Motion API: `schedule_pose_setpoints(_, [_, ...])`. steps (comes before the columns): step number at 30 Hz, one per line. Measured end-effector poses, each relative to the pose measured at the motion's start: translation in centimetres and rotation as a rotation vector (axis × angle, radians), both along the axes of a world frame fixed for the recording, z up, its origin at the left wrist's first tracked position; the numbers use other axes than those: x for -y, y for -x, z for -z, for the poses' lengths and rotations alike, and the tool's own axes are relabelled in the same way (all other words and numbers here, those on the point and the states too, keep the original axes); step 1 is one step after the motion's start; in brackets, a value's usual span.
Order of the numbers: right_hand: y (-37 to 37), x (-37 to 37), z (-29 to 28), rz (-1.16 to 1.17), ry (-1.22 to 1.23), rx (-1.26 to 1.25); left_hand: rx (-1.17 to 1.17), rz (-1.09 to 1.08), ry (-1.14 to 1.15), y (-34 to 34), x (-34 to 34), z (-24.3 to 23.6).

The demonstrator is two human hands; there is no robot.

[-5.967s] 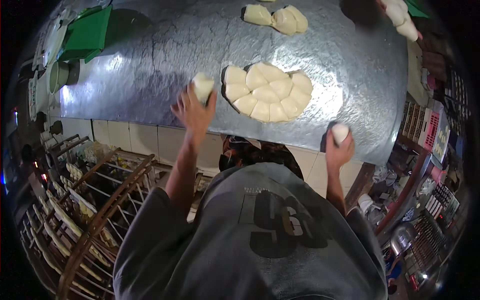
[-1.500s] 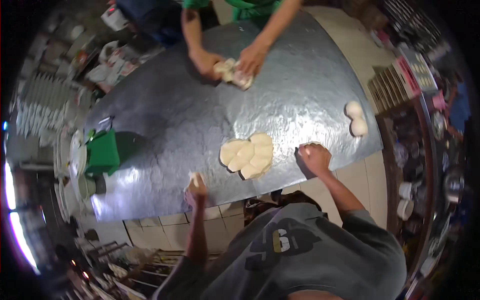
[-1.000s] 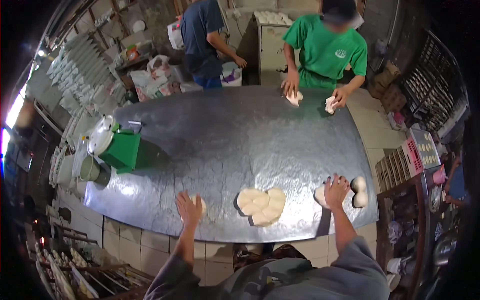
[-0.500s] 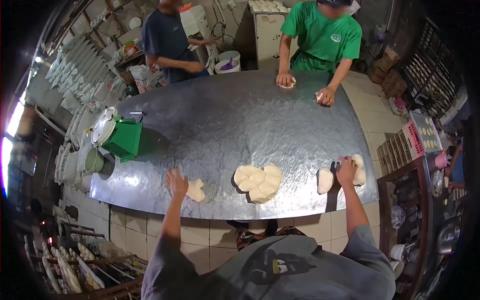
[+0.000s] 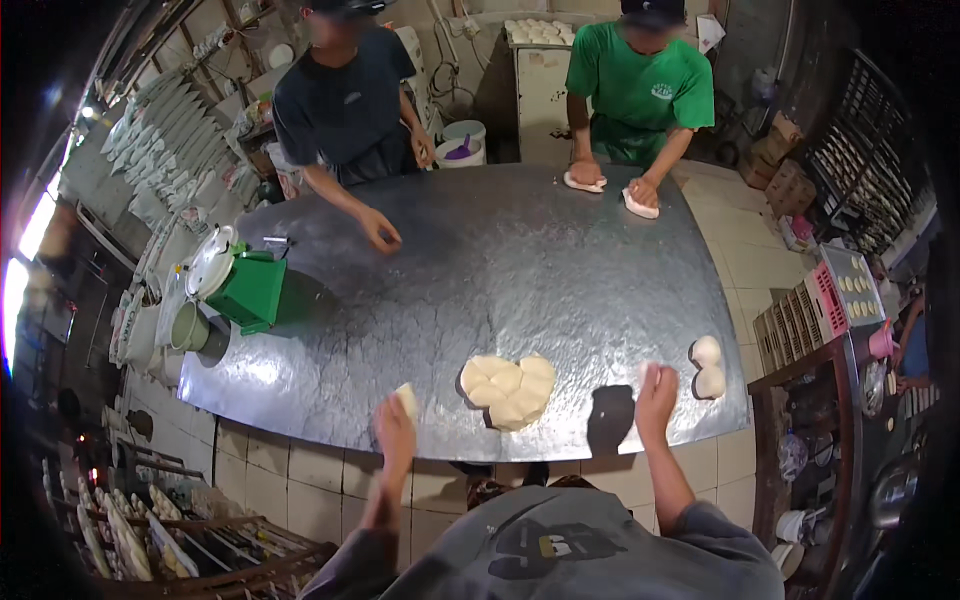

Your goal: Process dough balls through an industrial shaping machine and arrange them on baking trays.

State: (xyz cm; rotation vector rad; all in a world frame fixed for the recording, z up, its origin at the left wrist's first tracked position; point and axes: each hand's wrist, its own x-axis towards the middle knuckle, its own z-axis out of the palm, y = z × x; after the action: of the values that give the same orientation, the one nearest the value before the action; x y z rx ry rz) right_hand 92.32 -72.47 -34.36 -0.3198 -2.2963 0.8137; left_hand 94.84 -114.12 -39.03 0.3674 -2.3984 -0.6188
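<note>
My left hand (image 5: 394,428) is closed round a piece of pale dough (image 5: 407,401) at the table's near edge. The dough sticks out past the fingers. My right hand (image 5: 656,398) is raised above the tabletop, its dark shadow falling beside it. Its fingers are curled round a dough piece, mostly hidden, with a pale bit showing at the fingertips. Between my hands lies a cluster of dough lumps (image 5: 508,390) pressed together. To the right of my right hand, two rounded dough pieces (image 5: 707,368) touch each other.
A green scale (image 5: 250,292) and a small bucket (image 5: 189,328) stand at the left of the metal table (image 5: 430,290). Across it, a person in green (image 5: 645,95) presses two dough pieces. Another person in dark clothes (image 5: 345,110) reaches an arm over the far edge.
Both hands have lifted dough pieces off the table and moved inward. The person in dark clothes has come closer and now reaches over the table.
</note>
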Motion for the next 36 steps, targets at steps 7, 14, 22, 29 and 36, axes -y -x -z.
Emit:
schedule_pose_setpoints(7, [1.3,-1.7,6.2,-0.096,-0.392,0.563,0.626,-0.178,0.105,2.2,0.0,0.7])
schedule_pose_setpoints(14, [5.4,-3.7,9.1,-0.153,-0.34,0.8,0.515,-0.045,0.149,5.8,2.9,3.2])
schedule_pose_setpoints(22, [4.9,-6.2,5.9,-0.609,-0.054,0.237,0.351,0.661,0.158,7.2,6.4,4.5])
schedule_pose_setpoints(29, [1.9,-4.0,0.6,-0.064,0.21,0.07,-0.041,0.02,-0.157,4.1,2.8,0.3])
schedule_pose_setpoints(36, [3.2,-2.7,2.6,-0.339,-0.165,0.941,0.712,-0.045,0.122,5.2,-1.4,2.1])
